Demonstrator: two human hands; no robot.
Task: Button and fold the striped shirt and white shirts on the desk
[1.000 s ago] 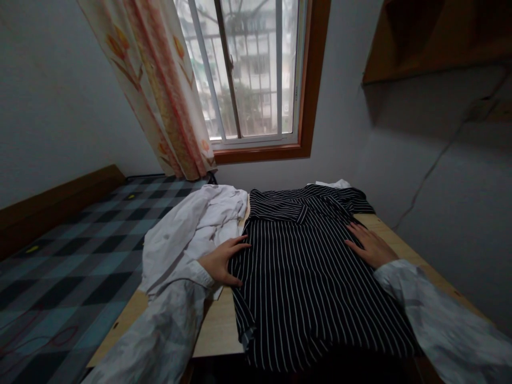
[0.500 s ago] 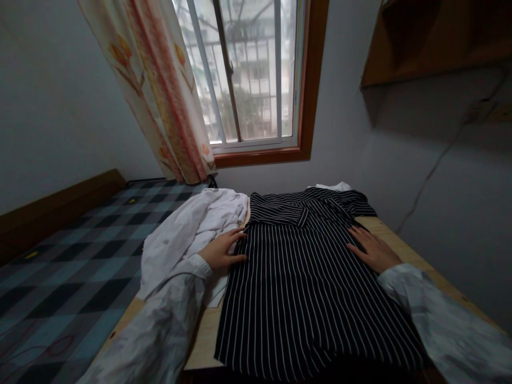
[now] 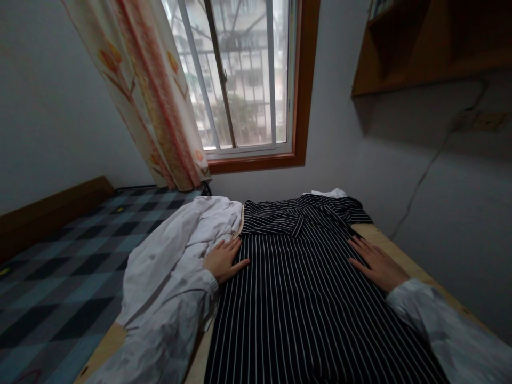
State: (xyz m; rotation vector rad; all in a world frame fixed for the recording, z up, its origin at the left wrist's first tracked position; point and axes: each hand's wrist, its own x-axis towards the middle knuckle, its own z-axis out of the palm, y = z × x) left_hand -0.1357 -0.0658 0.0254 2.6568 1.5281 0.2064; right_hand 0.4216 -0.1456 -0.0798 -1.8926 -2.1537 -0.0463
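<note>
A black shirt with thin white stripes (image 3: 296, 298) lies spread over a wooden board, one sleeve (image 3: 272, 220) folded across its upper part. At its left edge rests my left hand (image 3: 224, 260), fingers apart and thumb on the striped cloth. My right hand (image 3: 378, 262) lies flat at the right edge, its fingers spread on the fabric. Neither hand grips anything. Beside my left hand is a crumpled white garment (image 3: 172, 256), partly covered by my left sleeve. The shirt's near hem runs out of the picture.
The wooden board (image 3: 390, 248) shows along the right side. To the left is a bed with a checked cover (image 3: 68, 277). A flowered curtain (image 3: 140, 96) hangs by the window (image 3: 248, 80). A wall shelf (image 3: 420, 48) and a cable (image 3: 424, 181) are at the right.
The view has tipped and shifted slightly, so the shirt appears lower and nearer. My left hand has turned, its fingers now pointing more forward; the right stays at its edge.
</note>
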